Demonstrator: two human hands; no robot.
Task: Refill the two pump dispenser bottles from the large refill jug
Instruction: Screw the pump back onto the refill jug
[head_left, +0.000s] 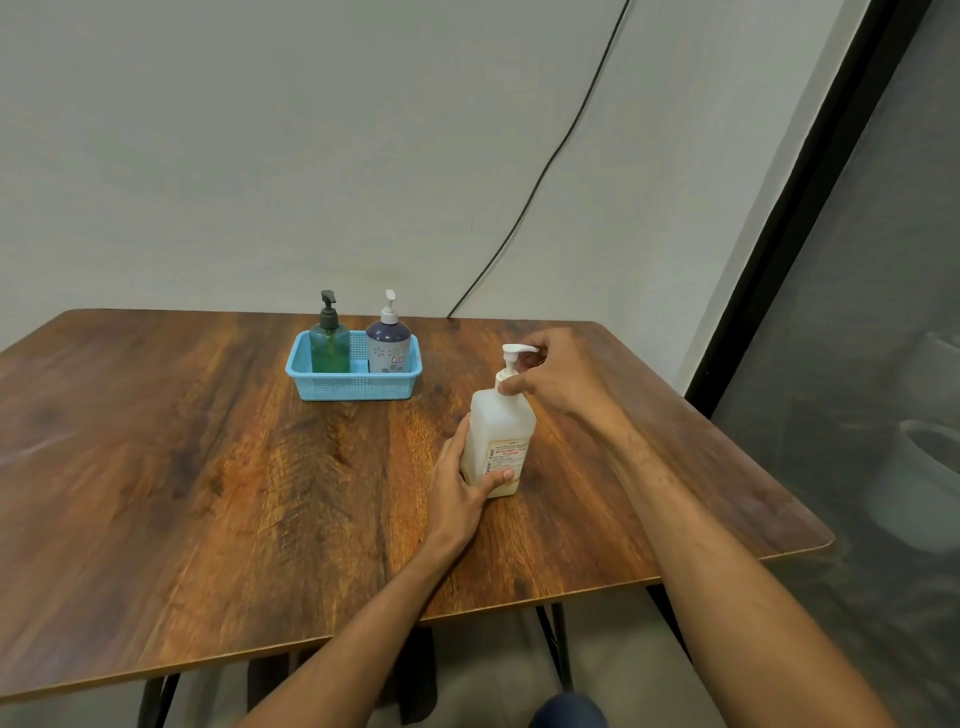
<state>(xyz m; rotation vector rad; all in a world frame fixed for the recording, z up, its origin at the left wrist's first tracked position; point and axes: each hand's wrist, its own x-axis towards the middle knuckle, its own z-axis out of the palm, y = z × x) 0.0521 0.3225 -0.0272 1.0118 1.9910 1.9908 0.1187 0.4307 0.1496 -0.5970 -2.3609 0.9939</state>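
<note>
**Both grips on the refill jug, dispensers waiting in the basket**

From my remote seat I look down on a brown wood-grain desk (208, 467). The refill jug (501, 426), a pale, squarish bottle with a printed label low on its front, stands upright on the desk to the right of centre, nearer to me than the other things.

My left grip (460, 486) is wrapped around the jug's lower body. The thumb lies across the front beside the label and the fingers curl round the left side.

My right grip (553, 376) comes in from the right and is closed on the white pump head (514, 361) on top of the jug. The thumb presses at the collar by the neck, and the fingers are curled over the nozzle end.

Further back and to the left sits a light blue basket (353, 388), well apart from the jug. The two pump dispenser bottles stand upright inside it, side by side. The green bottle (330, 345) with a dark pump is on the left. The purple bottle (388, 344) with a white pump and a flower print is on the right.

A black cable (545, 171) runs down the grey wall behind the desk's far edge.
</note>
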